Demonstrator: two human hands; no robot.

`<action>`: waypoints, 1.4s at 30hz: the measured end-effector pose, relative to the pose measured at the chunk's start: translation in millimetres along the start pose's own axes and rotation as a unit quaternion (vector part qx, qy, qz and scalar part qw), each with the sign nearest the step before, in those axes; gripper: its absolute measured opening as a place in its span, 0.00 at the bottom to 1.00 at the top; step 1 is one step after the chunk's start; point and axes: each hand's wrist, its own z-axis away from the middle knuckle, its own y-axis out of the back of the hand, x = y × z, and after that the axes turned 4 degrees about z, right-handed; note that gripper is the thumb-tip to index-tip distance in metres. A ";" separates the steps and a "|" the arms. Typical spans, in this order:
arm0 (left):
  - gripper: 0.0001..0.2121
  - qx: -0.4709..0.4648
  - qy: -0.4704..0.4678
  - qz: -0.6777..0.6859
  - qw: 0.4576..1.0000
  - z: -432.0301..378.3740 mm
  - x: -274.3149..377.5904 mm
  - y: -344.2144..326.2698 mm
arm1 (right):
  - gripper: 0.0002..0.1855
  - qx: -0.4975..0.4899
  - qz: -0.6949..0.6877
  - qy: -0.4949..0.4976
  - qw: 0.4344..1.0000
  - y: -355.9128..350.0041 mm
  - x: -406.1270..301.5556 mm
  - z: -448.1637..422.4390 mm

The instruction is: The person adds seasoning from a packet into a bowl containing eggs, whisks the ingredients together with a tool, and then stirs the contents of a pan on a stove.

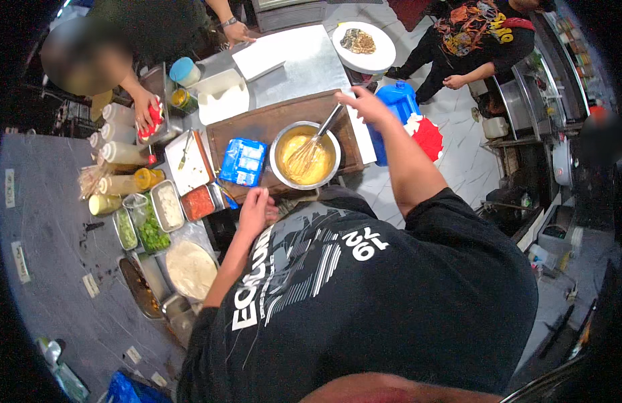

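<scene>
A steel mixing bowl point(337, 160) with a yellow mixture point(318, 168) stands on a brown wooden board point(290, 112). A wire whisk point(306, 152) leans in it, its wires in the mixture and its handle pointing up and right. My right hand point(365, 105) is at the top end of the handle, fingers spread; whether it touches is unclear. My left hand point(259, 209), near the board's front edge, shows nothing in it, its fingers loosely bent. Just beyond it, left of the bowl, lies a blue and white packet point(243, 162).
Left are squeeze bottles point(120, 152), steel containers of diced red food point(199, 202) and chopped greens point(154, 226), and flatbreads point(191, 269). A co-worker's hand point(149, 121) holds a red cloth; another point(237, 32) rests by a white board point(270, 50). Right stand a blue jerrycan point(399, 103) and another person point(472, 50).
</scene>
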 end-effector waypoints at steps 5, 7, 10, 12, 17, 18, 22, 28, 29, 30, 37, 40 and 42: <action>0.21 0.157 -0.020 0.052 0.986 -60.8 11.6 -68.4 | 0.18 -0.245 -0.283 0.036 0.926 -46.3 3.2 4.7; 0.23 0.205 -0.054 0.022 0.977 -80.0 2.5 -75.4 | 0.16 -0.241 -0.105 0.156 0.952 -43.9 -13.4 30.5; 0.24 0.318 -0.201 -0.061 0.924 -99.0 -10.1 -84.9 | 0.16 -0.291 -0.021 0.284 0.913 -20.4 -9.7 54.6; 0.23 0.323 -0.158 -0.073 0.930 -101.7 -2.7 -92.4 | 0.14 -0.306 -0.021 0.301 0.903 1.9 10.5 36.2; 0.23 0.352 -0.180 -0.124 0.910 -100.1 -8.7 -98.9 | 0.16 -0.268 0.026 0.405 0.874 -24.3 5.5 27.8; 0.23 0.366 -0.186 -0.129 0.903 -96.4 -8.5 -98.4 | 0.15 -0.358 0.050 0.352 0.864 -16.3 1.9 27.6; 0.23 0.376 -0.175 -0.161 0.896 -85.9 -1.4 -106.3 | 0.12 -0.318 0.085 0.331 0.884 15.8 -19.0 -8.5; 0.23 0.379 -0.148 -0.161 0.899 -74.8 1.4 -108.5 | 0.11 -0.448 0.048 0.407 0.794 -0.4 -12.4 -7.3; 0.23 0.369 -0.155 -0.145 0.905 -76.1 0.5 -108.7 | 0.11 -0.429 0.063 0.351 0.830 11.3 -23.0 -16.9; 0.23 0.358 -0.163 -0.128 0.911 -76.9 -0.8 -109.3 | 0.11 -0.368 0.080 0.275 0.884 10.2 -27.4 -15.9; 0.23 0.374 -0.166 -0.158 0.899 -76.0 -7.0 -99.6 | 0.08 -0.424 0.087 0.329 0.839 12.4 -27.0 -16.7; 0.23 0.340 -0.162 -0.130 0.917 -84.5 2.1 -96.1 | 0.12 -0.297 0.016 0.494 0.817 -31.6 -18.0 10.3; 0.23 0.336 -0.165 -0.153 0.915 -80.8 0.5 -87.5 | 0.13 -0.401 0.064 0.376 0.833 -20.9 -26.8 23.1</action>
